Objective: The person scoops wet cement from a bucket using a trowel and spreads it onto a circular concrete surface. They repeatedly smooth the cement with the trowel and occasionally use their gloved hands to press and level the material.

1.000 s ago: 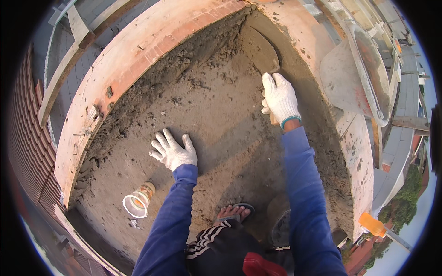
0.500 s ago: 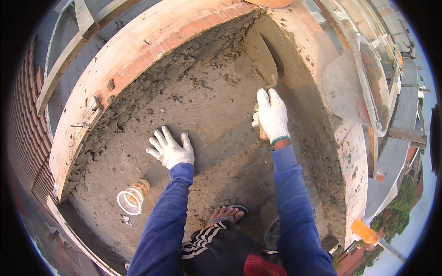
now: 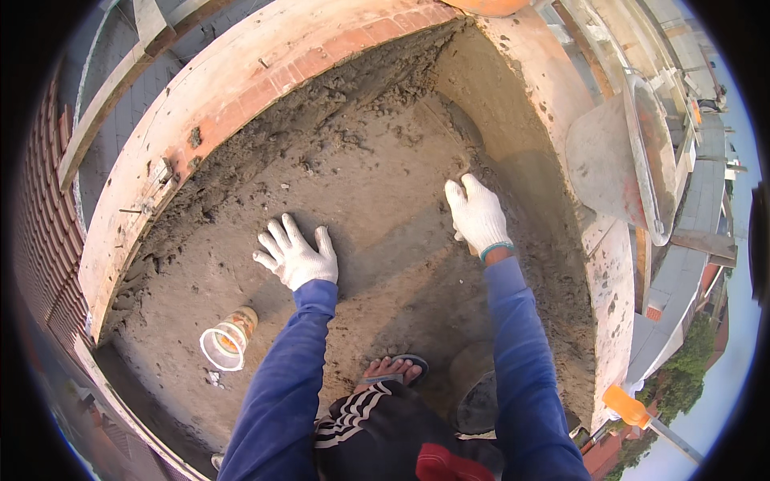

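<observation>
Right hand curled round trowel, extending ahead; left hand spread, well apart.

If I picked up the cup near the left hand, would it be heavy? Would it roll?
The cup probably feels light, because its plastic looks thin and see-through, so it might bend if squeezed. Its round sides could make it roll if pushed, though the bumpy mud might slow it.
</observation>
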Motion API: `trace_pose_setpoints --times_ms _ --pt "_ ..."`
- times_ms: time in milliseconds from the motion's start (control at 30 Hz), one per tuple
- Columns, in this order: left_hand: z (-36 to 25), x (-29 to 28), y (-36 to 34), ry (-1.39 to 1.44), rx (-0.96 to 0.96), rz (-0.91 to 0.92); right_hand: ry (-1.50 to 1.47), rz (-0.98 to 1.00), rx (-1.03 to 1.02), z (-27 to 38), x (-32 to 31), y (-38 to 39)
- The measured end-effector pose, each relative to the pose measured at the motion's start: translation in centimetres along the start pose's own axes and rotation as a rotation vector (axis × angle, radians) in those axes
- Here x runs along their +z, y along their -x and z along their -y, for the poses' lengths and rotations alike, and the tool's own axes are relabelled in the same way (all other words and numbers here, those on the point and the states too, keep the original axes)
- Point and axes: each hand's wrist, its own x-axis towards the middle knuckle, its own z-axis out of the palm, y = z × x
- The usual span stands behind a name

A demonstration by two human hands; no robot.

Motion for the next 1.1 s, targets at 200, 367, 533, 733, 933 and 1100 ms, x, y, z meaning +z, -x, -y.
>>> trace_pose_setpoints --times_ms 200,367,533,733,933,1100 --pt "-0.2 0.1 0.1 0.007 0.015 0.004 -0.048 -0.212 0.025 1.7 0.1 -4.2" --pt "0.5 0.4 -0.1 -0.021 0.01 -0.003 -0.22 -0.201 -0.052 4.9 -2.7 -3.4" --pt "0.2 0.6 0.0 0.009 0.017 -0.012 -0.624 -0.139 -0.143 4.8 -5.3 -0.4" --pt "0.4 0.4 0.0 0.013 0.005 -0.013 -0.756 -0.131 -0.192 4.1 -6.6 4.4" --pt "-0.2 0.2 0.0 0.012 0.019 -0.016 -0.842 0.137 -0.039 3.4 -5.9 -2.4" --pt "0.2 0.5 -0.1 0.001 0.025 -0.041 -0.801 0.126 0.033 1.6 -2.9 -4.6"
